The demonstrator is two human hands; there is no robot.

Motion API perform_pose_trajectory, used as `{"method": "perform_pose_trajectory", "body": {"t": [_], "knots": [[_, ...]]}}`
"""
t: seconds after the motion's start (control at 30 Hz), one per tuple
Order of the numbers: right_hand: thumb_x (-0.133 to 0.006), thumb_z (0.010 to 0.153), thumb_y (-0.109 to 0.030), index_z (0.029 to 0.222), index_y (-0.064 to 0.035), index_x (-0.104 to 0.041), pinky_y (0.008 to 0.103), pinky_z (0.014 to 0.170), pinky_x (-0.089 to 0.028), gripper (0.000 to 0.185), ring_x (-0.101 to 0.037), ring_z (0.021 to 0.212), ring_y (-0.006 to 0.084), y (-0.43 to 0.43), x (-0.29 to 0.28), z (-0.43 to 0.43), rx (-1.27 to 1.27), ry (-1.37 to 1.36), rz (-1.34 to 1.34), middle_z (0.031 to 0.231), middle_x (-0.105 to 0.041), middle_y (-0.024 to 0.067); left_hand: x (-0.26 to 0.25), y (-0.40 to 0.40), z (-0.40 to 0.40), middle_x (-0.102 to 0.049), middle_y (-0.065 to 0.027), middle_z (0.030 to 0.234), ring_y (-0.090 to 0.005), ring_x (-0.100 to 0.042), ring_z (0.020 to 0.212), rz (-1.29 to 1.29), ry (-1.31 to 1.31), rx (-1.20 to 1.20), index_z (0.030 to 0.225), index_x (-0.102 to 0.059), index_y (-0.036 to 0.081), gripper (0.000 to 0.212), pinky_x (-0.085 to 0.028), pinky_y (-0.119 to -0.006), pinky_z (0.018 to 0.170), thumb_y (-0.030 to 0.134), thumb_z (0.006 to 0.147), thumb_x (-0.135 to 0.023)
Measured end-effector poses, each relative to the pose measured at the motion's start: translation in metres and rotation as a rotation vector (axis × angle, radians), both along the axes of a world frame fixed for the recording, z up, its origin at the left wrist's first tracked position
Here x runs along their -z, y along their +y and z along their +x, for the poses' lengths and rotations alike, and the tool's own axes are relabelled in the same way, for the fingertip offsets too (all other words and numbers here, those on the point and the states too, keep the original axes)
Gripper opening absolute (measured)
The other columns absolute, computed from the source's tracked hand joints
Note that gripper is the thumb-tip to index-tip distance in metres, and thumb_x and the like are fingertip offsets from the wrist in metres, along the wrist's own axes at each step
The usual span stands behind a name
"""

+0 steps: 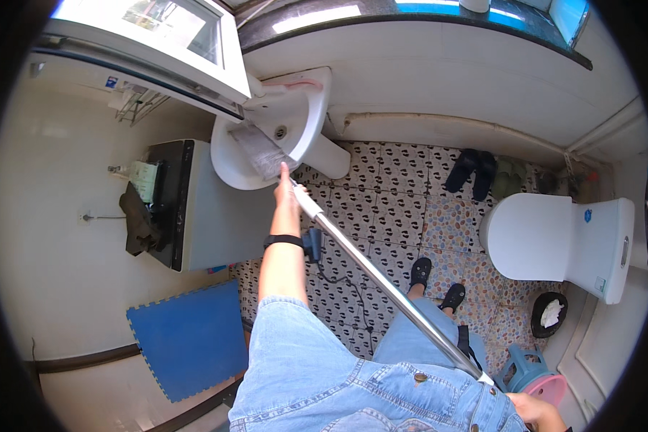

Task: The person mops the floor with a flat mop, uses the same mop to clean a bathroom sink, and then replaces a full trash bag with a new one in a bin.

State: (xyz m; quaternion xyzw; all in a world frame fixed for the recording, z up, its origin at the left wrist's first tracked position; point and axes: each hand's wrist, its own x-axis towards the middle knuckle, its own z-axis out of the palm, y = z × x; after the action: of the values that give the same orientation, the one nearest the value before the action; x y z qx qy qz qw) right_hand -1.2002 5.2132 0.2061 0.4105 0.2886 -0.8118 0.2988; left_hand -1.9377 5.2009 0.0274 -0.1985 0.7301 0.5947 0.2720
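Observation:
My left hand (pixel 286 191) grips a flat mop near its head, the thumb lying along the pole towards the pad. The mop's grey pad (pixel 262 151) hangs over the bowl of a white pedestal washbasin (pixel 313 121). From there the silver mop pole (pixel 378 275) slants down across my body to a white end piece (pixel 485 378) by my denim shirt. Close to that end is my right hand (pixel 534 410), partly hidden by the shirt; its fingers cannot be made out. A black strap with a small device (pixel 312 245) and a cable is on my left wrist.
Left of the basin stands a washing machine (pixel 221 216) with a dark top, and a white-framed window (pixel 194 48) juts over the basin. A toilet (pixel 529 237), slippers (pixel 470 173), a waste bin (pixel 548 313) and a plastic stool (pixel 524 370) are on the right. A blue foam mat (pixel 194 340) stands lower left.

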Motion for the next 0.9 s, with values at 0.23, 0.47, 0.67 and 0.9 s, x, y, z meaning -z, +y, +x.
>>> {"method": "perform_pose_trajectory", "body": {"t": [0.23, 0.47, 0.67, 0.9], "knots": [[-0.062, 0.083, -0.006, 0.122, 0.0055, -0.048, 0.0298, 0.093, -0.04, 0.043, -0.049, 0.104, 0.0119, -0.002, -0.006, -0.029, -0.042, 0.099, 0.14, 0.12, -0.055, 0.0066, -0.008, 0.013, 0.035, -0.043, -0.0045, 0.049, -0.0149, -0.045, 0.036, 0.088, 0.062, -0.008, 0.074, -0.041, 0.009, 0.065, -0.039, -0.026, 0.034, 0.07, 0.067, -0.061], [-0.063, 0.081, -0.002, 0.126, 0.0049, -0.045, 0.0293, 0.094, -0.038, 0.049, -0.047, 0.107, 0.013, 0.006, -0.008, -0.056, -0.097, 0.032, 0.085, 0.122, -0.053, 0.0072, -0.044, 0.002, 0.133, -0.045, -0.0038, 0.05, -0.0146, -0.046, 0.037, 0.056, 0.04, -0.038, 0.075, -0.042, 0.009, 0.064, -0.041, -0.026, 0.035, 0.071, 0.07, -0.056], [-0.062, 0.081, -0.002, 0.126, 0.0041, -0.044, 0.0296, 0.094, -0.038, 0.049, -0.047, 0.106, 0.0127, 0.004, -0.023, -0.027, 0.003, 0.032, 0.028, 0.12, -0.054, 0.0068, -0.044, -0.006, 0.1, -0.045, -0.0052, 0.053, -0.0161, -0.048, 0.038, -0.012, 0.021, -0.029, 0.082, -0.047, 0.002, 0.074, -0.043, -0.029, 0.035, 0.072, 0.063, -0.062], [-0.062, 0.082, -0.002, 0.127, 0.0031, -0.044, 0.03, 0.093, -0.039, 0.049, -0.048, 0.105, 0.0124, 0.0, -0.037, 0.003, 0.097, 0.048, -0.035, 0.119, -0.055, 0.0063, -0.018, -0.004, 0.019, -0.041, -0.003, 0.049, -0.0162, -0.043, 0.036, 0.038, -0.02, 0.022, 0.073, -0.039, 0.01, 0.068, -0.039, -0.027, 0.035, 0.076, 0.065, -0.055]]}}
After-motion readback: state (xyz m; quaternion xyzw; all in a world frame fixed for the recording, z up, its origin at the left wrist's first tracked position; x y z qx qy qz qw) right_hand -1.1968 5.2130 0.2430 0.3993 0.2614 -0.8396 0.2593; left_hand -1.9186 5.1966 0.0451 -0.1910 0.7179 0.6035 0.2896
